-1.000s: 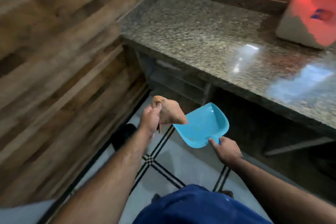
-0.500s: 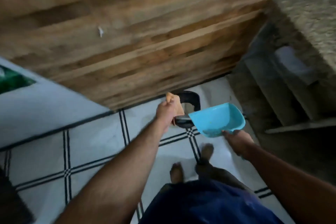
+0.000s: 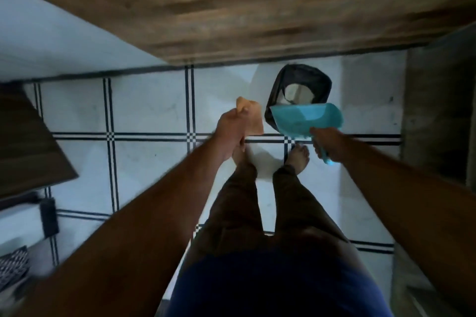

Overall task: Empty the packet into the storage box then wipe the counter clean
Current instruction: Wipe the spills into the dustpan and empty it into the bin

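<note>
While the person stands on the white tiled floor and looks straight down, both arms reach out to the middle of the frame. The left hand is closed in a fist around an orange cloth. The cloth sticks up out of the fist and hangs down on its right side, so its long side runs up and down in the picture.

The right hand is just right of the middle. Its fingers are wrapped tight around the handle of a blue dustpan. The handle points down and a little right, toward the person. The wide mouth of the pan points up and left, away from the person. Its long side runs from the hand up toward the bin. The mouth end covers the near edge of a black bin, which sits on the floor just above the middle of the frame. The bin has a dark bag in it and something pale inside. It is too blurry to tell what lies in the pan.

Two bare feet stand on the tiles under the hands. A brown wooden wall fills the top of the frame.
</note>
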A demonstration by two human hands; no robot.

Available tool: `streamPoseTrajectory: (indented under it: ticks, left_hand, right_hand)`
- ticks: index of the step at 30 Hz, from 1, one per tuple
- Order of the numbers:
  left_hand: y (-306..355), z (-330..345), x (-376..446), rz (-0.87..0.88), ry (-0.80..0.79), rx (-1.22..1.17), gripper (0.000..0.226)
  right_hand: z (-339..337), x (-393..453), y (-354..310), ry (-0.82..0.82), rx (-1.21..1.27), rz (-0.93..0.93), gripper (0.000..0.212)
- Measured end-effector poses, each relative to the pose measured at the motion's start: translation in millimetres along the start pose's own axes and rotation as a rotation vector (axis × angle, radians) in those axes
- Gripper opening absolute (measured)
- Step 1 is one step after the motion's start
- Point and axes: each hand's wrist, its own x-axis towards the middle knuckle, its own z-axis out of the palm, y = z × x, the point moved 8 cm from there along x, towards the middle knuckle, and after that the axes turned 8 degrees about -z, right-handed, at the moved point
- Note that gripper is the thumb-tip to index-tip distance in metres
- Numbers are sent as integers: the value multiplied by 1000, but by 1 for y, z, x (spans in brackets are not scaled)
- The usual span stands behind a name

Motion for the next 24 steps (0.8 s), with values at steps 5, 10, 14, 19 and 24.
streamPoseTrajectory:
  ticks: [5,10,14,19,24]
  left_hand:
    - [14,24,37,-119,-11,47,38]
    - [30,30,71,-64,-13,57,40]
    - [39,30,92,-2,-44,114,28]
    - [35,20,129,-6,-104,176,19]
    - [25,8,180,-48,-41,321,33]
  right_hand:
    - [11,92,32,17,-54,55,34]
    - [31,97,9,92,-59,98,30]
    - [44,106,5,199,-121,52,60]
    - [71,112,14,218,-146,10,52]
    - [93,147,50,274,-119,33,50]
